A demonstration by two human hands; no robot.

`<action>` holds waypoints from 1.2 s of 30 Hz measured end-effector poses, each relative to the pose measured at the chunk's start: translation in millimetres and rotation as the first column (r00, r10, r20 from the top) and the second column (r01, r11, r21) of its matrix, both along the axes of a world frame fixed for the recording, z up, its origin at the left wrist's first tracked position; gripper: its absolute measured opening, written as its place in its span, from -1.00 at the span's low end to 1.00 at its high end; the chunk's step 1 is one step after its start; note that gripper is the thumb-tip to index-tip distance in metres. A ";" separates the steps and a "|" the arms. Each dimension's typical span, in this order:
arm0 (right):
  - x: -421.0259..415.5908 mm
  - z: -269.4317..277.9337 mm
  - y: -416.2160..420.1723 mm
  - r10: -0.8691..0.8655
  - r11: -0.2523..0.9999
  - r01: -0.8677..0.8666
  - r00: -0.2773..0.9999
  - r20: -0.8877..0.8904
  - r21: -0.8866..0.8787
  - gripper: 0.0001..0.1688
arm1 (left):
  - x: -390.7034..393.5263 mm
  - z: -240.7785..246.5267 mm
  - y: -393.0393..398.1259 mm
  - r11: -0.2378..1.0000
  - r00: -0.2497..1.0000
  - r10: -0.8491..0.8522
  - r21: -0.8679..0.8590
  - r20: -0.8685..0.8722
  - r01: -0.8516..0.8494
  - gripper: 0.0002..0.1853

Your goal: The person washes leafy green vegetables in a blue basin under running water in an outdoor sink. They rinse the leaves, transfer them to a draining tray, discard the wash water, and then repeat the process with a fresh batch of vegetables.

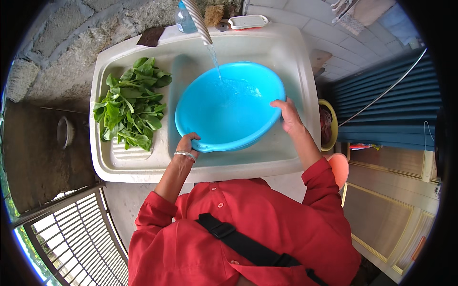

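Note:
A blue plastic basin is held tilted over the right-hand bowl of a pale sink. My left hand grips its near left rim, thumb on top. On its right rim, my right hand has the thumb over the edge and the fingers outside. Water runs from a ribbed hose into the basin, where it ripples near the far side. Leafy green vegetables lie in a heap on the ridged left section of the sink. The basin hides part of the bowl beneath it.
Behind the sink's back rim are a plastic bottle, a fibrous scrubber and a white soap dish. A dark cloth piece lies at the back left. A yellow-green bucket stands right of the sink, near a blue curtain.

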State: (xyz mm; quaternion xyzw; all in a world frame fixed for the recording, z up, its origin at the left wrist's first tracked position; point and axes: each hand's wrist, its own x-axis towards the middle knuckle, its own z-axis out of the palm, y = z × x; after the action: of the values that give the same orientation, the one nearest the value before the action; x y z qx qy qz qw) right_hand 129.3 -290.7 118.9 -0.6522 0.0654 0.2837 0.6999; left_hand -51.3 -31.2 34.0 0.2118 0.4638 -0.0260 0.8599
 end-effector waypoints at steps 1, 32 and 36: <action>-2.2 12.4 4.2 -0.016 1.000 0.016 0.998 0.062 -0.001 -0.35 | 0.4 -1.6 -4.0 0.999 0.999 -0.019 -0.041 0.027 0.020 -0.56; -15.4 77.2 113.9 0.786 0.616 0.042 -0.084 0.612 -0.786 -0.41 | 106.5 122.3 6.8 0.990 0.699 0.038 -0.125 0.714 0.073 -0.62; -7.0 81.0 113.5 0.720 0.690 0.156 -0.045 0.693 -0.707 -0.39 | 119.4 103.6 41.5 0.965 0.777 0.227 -0.243 0.587 -0.098 -0.83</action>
State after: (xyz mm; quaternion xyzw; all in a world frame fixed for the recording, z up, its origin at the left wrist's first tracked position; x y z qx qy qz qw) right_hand 122.3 -177.2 199.9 -0.8326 -0.4990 -0.1333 0.2000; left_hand 68.1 10.3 137.5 0.0811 0.1734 0.0723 0.9788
